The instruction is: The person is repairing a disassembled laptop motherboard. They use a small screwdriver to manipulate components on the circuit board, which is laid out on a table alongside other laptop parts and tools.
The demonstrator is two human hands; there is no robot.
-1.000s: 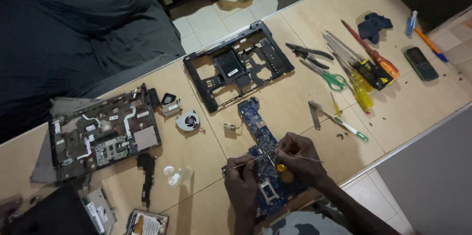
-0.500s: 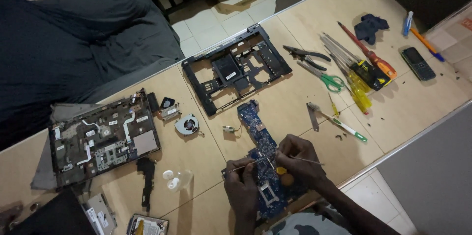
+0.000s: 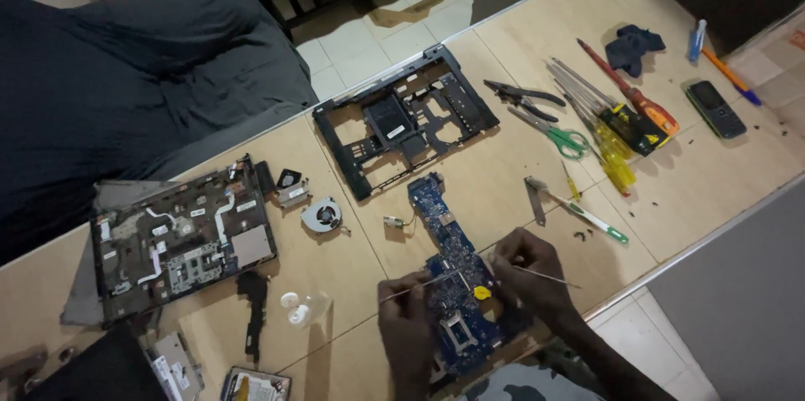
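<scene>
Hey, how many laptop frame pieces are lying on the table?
2. A black bottom frame lies at the table's far edge, and a second frame, with ribbon cables, lies to the left. Others may be cut off at the lower left corner.

Both hands, left [image 3: 408,317] and right [image 3: 527,271], are bare, no gloves, rings or watch, forearms uncovered too. Bit of grey patterned clothing [image 3: 524,384] shows near the bottom edge.

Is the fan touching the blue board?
Apart. The head view shows bare table between the fan and the blue board.
</scene>
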